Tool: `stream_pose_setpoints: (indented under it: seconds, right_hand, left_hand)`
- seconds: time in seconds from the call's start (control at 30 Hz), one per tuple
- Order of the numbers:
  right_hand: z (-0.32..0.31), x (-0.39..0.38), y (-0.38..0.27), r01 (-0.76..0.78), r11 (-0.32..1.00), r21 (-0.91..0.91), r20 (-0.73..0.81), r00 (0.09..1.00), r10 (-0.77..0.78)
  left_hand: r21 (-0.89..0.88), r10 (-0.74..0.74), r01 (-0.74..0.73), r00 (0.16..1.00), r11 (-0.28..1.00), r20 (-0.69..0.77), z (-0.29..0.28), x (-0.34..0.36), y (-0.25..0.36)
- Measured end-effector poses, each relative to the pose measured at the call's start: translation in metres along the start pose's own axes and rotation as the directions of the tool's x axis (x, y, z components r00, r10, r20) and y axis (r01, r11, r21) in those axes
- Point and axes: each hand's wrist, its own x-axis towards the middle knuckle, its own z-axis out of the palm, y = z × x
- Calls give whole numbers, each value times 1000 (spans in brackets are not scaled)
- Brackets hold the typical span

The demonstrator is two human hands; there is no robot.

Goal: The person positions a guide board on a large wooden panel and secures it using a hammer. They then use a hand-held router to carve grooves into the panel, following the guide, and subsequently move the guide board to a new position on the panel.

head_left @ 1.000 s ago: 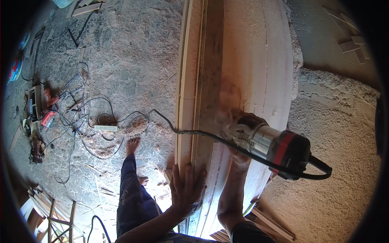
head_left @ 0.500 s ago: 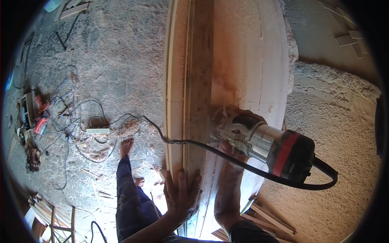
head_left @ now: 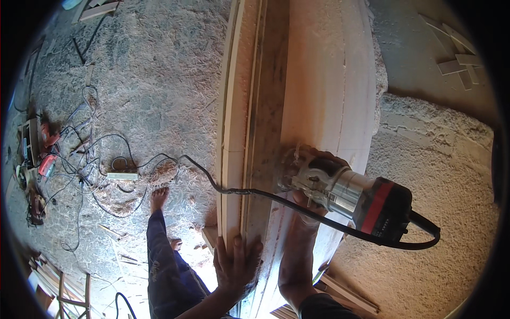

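Note:
My right hand (head_left: 307, 211) is wrapped round the clear base end of a trim router (head_left: 345, 194), silver and black with a red band. The router lies on its side, its base against a dark, flat straight bar (head_left: 271, 95) that runs lengthwise on a pale wooden board (head_left: 326, 90). The bit is hidden by the base and my fingers. Nearer to me, my left hand (head_left: 235, 268) lies with fingers spread over the bar and the light wooden strip (head_left: 234, 117) beside it. The router's black cable (head_left: 255, 192) crosses over the bar and strip.
Shavings cover the floor (head_left: 159, 80). To the left lie a white power strip (head_left: 122, 176), tangled cords and red power tools (head_left: 48, 165). My bare foot (head_left: 159, 199) stands near the cords. Sawdust (head_left: 430, 175) is heaped at the right, with wood offcuts (head_left: 454, 66) beyond.
The router and my right hand have moved a little farther away along the bar. My left hand stays on the bar and strip. The view has shifted slightly.

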Motion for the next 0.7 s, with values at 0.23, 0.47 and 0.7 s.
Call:
stream_pose_setpoints:
  seconds: [0.23, 0.47, 0.7]
  right_hand:
    - [-22, 12, -2, -60, 983, -173, 166, 982, 89]
    - [-17, 23, -11, -56, 973, -226, 148, 985, 91]
    - [-10, 16, -2, -40, 982, -184, 67, 996, 53]
  left_hand:
    - [8, -19, 19, 1000, 1000, -17, 2, 0, 0]
    - [29, -20, 22, 997, 999, -74, 11, -6, 1]
    - [-3, -30, 30, 1000, 1000, 6, 7, -9, 3]
